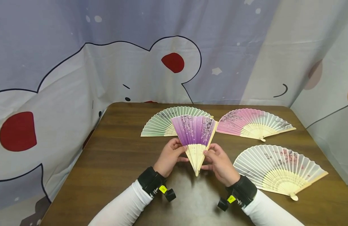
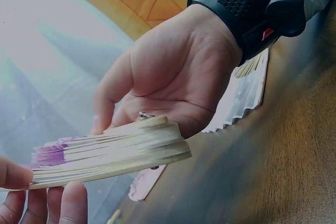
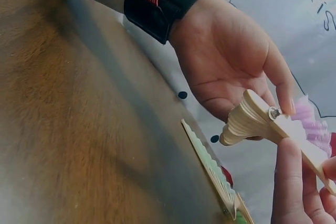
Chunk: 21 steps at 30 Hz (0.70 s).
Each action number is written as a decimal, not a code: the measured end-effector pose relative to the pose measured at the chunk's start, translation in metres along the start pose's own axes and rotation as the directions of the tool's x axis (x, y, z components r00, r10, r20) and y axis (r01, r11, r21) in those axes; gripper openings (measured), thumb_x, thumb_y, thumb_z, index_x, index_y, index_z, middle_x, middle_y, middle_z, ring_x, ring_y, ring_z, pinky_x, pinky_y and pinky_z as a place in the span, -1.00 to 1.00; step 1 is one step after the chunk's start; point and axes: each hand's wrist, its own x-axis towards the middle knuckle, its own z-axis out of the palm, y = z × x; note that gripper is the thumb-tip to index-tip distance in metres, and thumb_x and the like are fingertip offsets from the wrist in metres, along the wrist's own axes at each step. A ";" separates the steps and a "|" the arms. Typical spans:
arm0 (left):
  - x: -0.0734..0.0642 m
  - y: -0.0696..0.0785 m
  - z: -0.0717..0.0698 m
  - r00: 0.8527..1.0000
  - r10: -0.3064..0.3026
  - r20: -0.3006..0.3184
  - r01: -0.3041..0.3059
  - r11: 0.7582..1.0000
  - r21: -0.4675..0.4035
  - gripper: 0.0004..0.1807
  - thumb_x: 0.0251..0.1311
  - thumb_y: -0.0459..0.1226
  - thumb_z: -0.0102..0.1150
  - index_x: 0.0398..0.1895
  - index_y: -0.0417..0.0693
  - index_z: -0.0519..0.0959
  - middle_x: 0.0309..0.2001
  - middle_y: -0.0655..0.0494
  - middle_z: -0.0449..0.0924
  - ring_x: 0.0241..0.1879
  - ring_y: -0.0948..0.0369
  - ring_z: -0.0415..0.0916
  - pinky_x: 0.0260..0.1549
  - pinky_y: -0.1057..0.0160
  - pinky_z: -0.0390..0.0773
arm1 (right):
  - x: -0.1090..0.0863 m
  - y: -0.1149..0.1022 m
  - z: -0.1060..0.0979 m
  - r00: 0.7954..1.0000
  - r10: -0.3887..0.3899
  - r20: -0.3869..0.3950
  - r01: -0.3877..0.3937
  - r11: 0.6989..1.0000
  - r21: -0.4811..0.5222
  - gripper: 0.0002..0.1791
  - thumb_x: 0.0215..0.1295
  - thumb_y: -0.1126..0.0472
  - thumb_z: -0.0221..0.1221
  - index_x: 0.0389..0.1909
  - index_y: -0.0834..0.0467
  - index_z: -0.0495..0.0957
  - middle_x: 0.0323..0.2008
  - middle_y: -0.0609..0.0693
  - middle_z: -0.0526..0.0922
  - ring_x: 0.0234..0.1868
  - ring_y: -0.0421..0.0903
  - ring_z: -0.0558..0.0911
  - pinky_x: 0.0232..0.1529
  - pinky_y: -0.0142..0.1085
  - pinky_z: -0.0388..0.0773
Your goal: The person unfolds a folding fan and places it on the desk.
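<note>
A purple folding fan (image 1: 193, 131) with printed blossoms is partly spread, held up above the table with its pivot end downward. My left hand (image 1: 169, 157) pinches its left edge between thumb and fingers. On the opposite edge my right hand (image 1: 220, 163) grips the ribs the same way. Seen from the left wrist, the pale ribs (image 2: 115, 153) lie bunched close, with the left fingers (image 2: 73, 203) under them and the right hand (image 2: 173, 72) beyond. A metal pivot (image 3: 275, 113) shows in the right wrist view, where the left hand (image 3: 226, 51) appears behind the fan.
Behind the purple fan a spread green fan (image 1: 160, 122) lies on the brown table (image 1: 112, 150), partly covered from view. A pink fan (image 1: 255, 124) lies at the back right, and a white fan (image 1: 284, 169) with red blossoms nearer on the right. A patterned curtain (image 1: 129, 69) hangs behind.
</note>
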 end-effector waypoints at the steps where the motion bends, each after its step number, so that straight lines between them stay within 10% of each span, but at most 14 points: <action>1: -0.001 0.000 0.000 1.000 0.003 0.001 -0.003 1.000 -0.002 -0.69 0.33 -0.36 0.14 0.07 -0.30 0.40 -0.10 -0.11 0.59 -0.20 0.14 0.60 -0.34 0.17 0.69 | -0.001 0.000 -0.001 1.000 0.002 0.001 -0.002 1.000 0.002 -0.84 0.43 0.35 -0.01 -0.07 0.15 0.24 -0.21 -0.06 0.65 -0.28 -0.10 0.69 -0.35 -0.15 0.68; 21: -0.016 0.009 -0.020 0.994 0.037 -0.100 -0.048 0.993 -0.112 -0.54 0.34 -0.40 0.02 0.30 -0.15 0.31 0.04 -0.14 0.47 -0.10 0.04 0.57 -0.20 0.09 0.68 | -0.012 -0.001 -0.025 0.997 0.039 -0.061 -0.039 0.999 0.010 -0.82 0.45 0.36 -0.05 -0.02 0.16 0.20 -0.22 -0.06 0.64 -0.27 -0.07 0.69 -0.27 -0.11 0.68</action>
